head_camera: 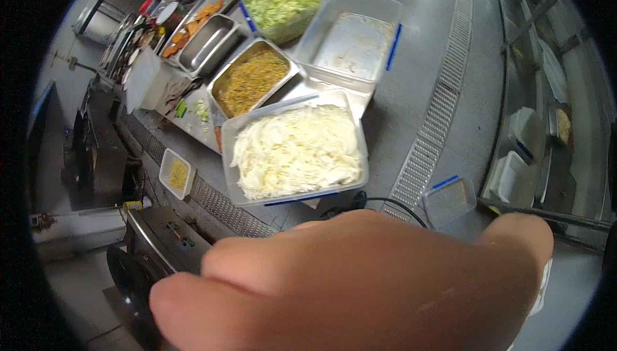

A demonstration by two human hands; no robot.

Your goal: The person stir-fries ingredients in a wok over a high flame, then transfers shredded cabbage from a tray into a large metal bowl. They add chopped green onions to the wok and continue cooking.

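What appears to be my right hand (376,278) fills the lower middle, very close to the camera and blurred, its fingers bent. Whether it holds anything cannot be seen. My left hand is out of view. Beyond the hand, a clear plastic tub (230,158) holds a heap of pale shredded vegetable (299,151), perhaps onion or cabbage. Behind that, a steel pan (294,69) contains a yellow-brown chopped mixture (255,81). Shredded green leaves (282,2) fill another tub at the back. To its right, a large clear tub (352,38) has residue on its bottom.
Scraps of chopped green vegetable (181,108) lie on the steel worktop (197,132). A deep steel pan (209,45) stands beside a tray of browned food (195,26). A small white tub (166,170) is lower left. Floor grating (434,120) and shelving (520,62) run along the right.
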